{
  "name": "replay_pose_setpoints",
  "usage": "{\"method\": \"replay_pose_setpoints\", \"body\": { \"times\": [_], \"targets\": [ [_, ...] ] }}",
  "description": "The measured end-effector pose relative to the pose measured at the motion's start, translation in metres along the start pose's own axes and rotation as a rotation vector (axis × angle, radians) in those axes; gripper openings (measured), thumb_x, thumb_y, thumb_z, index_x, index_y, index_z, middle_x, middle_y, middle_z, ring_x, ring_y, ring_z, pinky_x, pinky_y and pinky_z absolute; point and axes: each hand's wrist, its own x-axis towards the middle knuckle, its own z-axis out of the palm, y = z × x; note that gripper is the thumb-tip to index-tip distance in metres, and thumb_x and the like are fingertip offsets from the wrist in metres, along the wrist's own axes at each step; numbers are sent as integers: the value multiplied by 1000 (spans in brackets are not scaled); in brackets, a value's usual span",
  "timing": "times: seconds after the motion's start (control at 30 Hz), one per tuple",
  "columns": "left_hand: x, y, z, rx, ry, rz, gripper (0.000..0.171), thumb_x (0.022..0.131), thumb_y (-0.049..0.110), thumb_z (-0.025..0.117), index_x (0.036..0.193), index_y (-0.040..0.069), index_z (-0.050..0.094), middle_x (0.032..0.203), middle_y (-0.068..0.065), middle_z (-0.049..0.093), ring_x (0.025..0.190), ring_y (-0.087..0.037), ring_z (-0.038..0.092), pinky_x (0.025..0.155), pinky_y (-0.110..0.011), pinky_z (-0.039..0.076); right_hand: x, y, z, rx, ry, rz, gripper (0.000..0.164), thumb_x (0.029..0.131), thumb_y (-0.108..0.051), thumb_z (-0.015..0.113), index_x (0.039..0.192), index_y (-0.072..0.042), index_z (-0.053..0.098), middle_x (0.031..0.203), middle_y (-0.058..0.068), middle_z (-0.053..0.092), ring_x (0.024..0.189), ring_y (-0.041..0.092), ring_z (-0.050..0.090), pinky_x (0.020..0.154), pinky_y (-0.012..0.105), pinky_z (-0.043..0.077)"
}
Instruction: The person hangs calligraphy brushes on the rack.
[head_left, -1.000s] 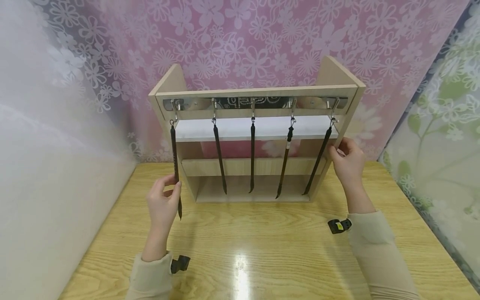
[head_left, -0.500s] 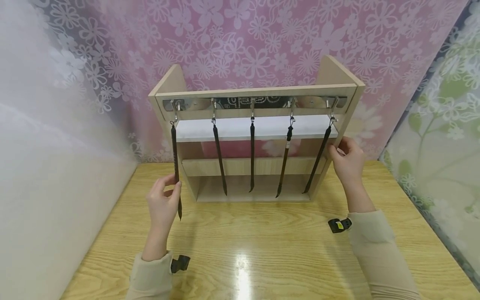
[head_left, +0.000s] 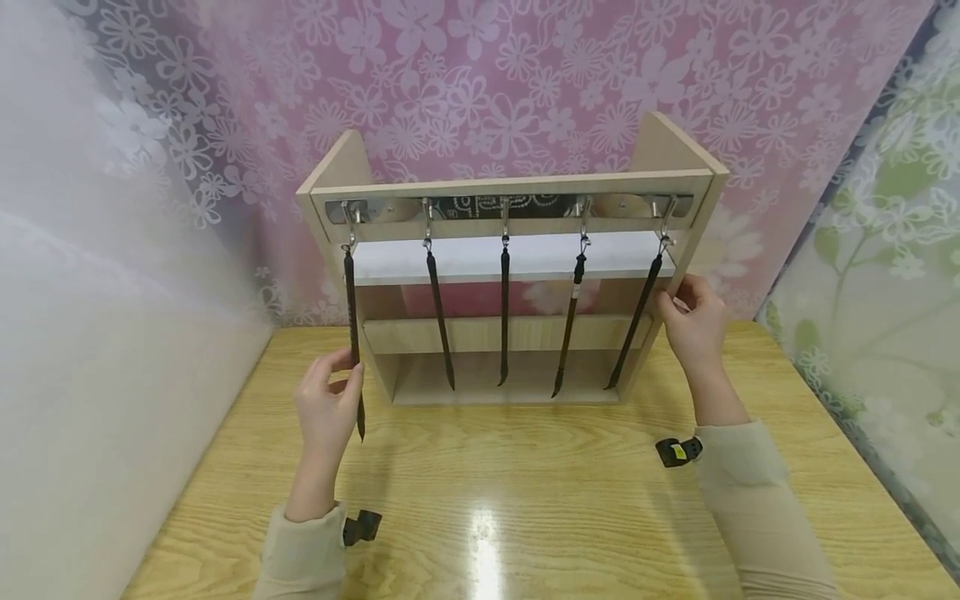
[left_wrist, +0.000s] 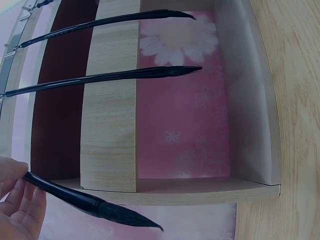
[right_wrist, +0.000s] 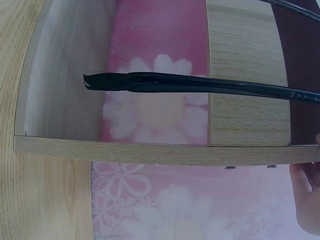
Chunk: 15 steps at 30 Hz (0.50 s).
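In the head view my left hand [head_left: 327,404] pinches a dark calligraphy brush [head_left: 352,308] between thumb and fingers, partway down its handle. Its bristle tip points down, and the cord loop at its top is right at the leftmost hook [head_left: 352,225]. The left wrist view shows the brush's bristles [left_wrist: 125,214] beyond my fingertips. My right hand [head_left: 696,329] grips the right side panel of a small wooden rack [head_left: 678,150], thumb at the front edge. In the right wrist view that hand [right_wrist: 306,197] is only partly visible at the panel.
Several more brushes hang from the metal hook rail, including a brown-handled brush [head_left: 570,329] and a dark brush [head_left: 634,321] near my right hand. The rack has a white shelf [head_left: 465,255] and stands on a wood-grain table [head_left: 525,467] before a pink floral backdrop [head_left: 510,83].
The brush's top end has shifted very slightly right and down by the leftmost hook. Both hands keep nearly the same places, and the other brushes sway barely.
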Motion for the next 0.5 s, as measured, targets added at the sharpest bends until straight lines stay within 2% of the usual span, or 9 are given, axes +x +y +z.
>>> {"method": "replay_pose_setpoints", "body": {
  "times": [0.07, 0.13, 0.2, 0.27, 0.3, 0.37, 0.43, 0.5],
  "targets": [
    [5, 12, -1, -18, 11, 11, 33, 77, 16, 69, 108, 23, 62, 97, 4, 61, 85, -15, 59, 58, -19, 53, 0, -1, 0, 2, 3, -5, 23, 81, -6, 58, 99, 8, 58, 87, 1, 57, 86, 5, 57, 78, 20, 49],
    [12, 32, -4, -49, 30, 33, 31, 75, 10, 70, 105, 17, 64, 94, 2, 62, 84, -14, 59, 57, -14, 51, 1, -1, 0, 4, 4, -4, 23, 81, -6, 58, 100, 8, 58, 87, 1, 57, 86, 6, 57, 78, 20, 49],
    [23, 76, -14, -109, 14, 14, 28, 73, -1, 69, 100, 7, 65, 91, -6, 62, 82, -19, 60, 57, -19, 53, 1, -1, 0, 5, 3, 3, 23, 81, -6, 58, 100, 8, 57, 87, 0, 56, 87, 7, 57, 78, 20, 49],
    [26, 87, -17, -134, 19, 21, 27, 72, -4, 68, 97, 3, 64, 89, -9, 62, 81, -19, 60, 57, -18, 52, 1, 0, 0, 6, 0, 16, 23, 82, -6, 58, 100, 8, 57, 86, -2, 55, 86, 6, 57, 79, 22, 50],
    [26, 87, -17, -130, 16, 25, 26, 72, -3, 68, 98, 3, 64, 89, -9, 62, 81, -18, 60, 57, -18, 53, 1, 1, 0, 9, -2, 23, 24, 82, -6, 58, 100, 8, 57, 86, -2, 55, 85, 5, 56, 79, 22, 49],
    [22, 75, -17, -90, -2, 18, 28, 74, 1, 69, 100, 8, 64, 91, -6, 62, 82, -18, 60, 57, -20, 53, 0, 1, 0, 12, -5, 30, 24, 82, -6, 58, 101, 8, 56, 86, -2, 55, 84, 3, 55, 79, 21, 49],
    [11, 33, -7, -26, 14, 38, 31, 76, 11, 70, 105, 19, 64, 94, 3, 62, 83, -13, 59, 56, -16, 52, 0, 2, 0, 18, -5, 28, 24, 81, -6, 58, 101, 9, 56, 86, -1, 55, 83, 1, 54, 78, 20, 49],
    [6, 16, -3, 6, 6, 19, 33, 77, 17, 69, 108, 24, 62, 96, 5, 61, 85, -15, 59, 56, -22, 53, 0, 2, 0, 24, -3, 22, 24, 81, -5, 58, 101, 9, 56, 86, -1, 55, 82, 0, 53, 78, 18, 49]
  ]
}}
